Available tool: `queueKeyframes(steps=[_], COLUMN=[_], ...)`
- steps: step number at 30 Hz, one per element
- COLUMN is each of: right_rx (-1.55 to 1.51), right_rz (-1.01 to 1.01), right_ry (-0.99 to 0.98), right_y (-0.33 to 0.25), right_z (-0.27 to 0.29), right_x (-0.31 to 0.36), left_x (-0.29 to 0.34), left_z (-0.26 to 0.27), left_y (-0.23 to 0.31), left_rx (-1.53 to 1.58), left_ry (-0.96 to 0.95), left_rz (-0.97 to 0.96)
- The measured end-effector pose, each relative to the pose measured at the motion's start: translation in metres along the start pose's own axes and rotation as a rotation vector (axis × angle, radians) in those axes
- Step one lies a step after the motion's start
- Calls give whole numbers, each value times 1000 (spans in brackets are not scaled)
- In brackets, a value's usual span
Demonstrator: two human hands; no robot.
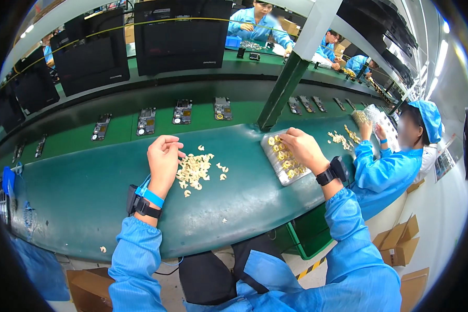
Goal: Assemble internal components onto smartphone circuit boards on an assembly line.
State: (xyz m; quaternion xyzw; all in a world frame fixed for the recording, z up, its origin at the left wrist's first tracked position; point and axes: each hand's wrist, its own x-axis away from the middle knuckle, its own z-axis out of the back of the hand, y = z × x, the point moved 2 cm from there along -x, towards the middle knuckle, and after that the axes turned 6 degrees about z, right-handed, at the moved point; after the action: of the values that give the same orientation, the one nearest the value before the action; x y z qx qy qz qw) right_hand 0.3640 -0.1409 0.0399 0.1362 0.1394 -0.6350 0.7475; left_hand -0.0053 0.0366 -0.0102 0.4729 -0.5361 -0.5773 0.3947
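My left hand [164, 160] is above the green bench with its fingers curled together, just left of a loose pile of small cream-coloured curved pieces [195, 169]. Whether a piece is between those fingertips I cannot make out. To the right lies a see-through plastic tray [291, 180] with rows of small round yellow-gold parts [283, 155] in its pockets. My right hand [303, 151] reaches over the tray's far right side, thumb and fingers pinched together at its far row. The fingers hide whatever they grip there.
Behind the green bench mat [234, 192], a lower green line carries several circuit boards [182, 112]. A green post [283, 93] rises beyond the tray. At right, a co-worker in blue [387, 169] handles similar pieces. A green bin [312, 236] and cardboard box [398, 242] are below.
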Motion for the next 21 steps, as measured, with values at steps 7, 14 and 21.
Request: queueKeyframes(steps=[7,14,21], right_rx=[86,-890,-1277], right_rz=[67,-197,-70], right_ry=[95,187,224], right_y=[3,-97,-181], right_z=[-8,-7,-60], right_x=[1,-54,-115], left_x=[3,22,24], left_z=[-4,-22,-22], left_y=[0,13,23], left_rx=[5,54,123], left_ry=[-21,-283,-161], left_rz=[12,-71,-148])
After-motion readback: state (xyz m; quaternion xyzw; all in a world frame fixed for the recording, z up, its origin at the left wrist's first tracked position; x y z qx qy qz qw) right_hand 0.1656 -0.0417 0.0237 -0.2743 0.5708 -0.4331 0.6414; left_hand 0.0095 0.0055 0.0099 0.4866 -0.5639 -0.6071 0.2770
